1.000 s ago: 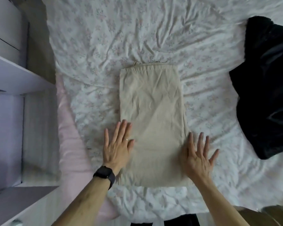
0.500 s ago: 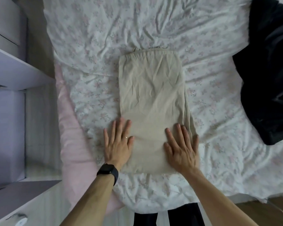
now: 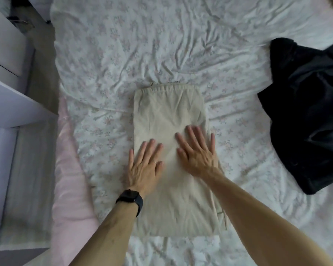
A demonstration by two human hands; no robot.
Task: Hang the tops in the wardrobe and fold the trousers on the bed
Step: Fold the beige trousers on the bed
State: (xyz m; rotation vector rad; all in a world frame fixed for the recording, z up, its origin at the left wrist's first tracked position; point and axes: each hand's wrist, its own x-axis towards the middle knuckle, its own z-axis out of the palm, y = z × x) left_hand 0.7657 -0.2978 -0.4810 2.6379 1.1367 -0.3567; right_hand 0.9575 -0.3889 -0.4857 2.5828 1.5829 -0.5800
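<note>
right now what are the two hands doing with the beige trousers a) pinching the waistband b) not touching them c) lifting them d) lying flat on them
d: the left hand and right hand both lie flat, fingers straight, on the folded beige trousers on the bed.

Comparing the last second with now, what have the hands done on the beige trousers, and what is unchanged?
The right hand slid from the right edge of the beige trousers inward onto the cloth and away from the person. The left hand crept slightly up along the left edge. Both stay flat, gripping nothing. The trousers keep their fold; the black garment still lies to their right.
</note>
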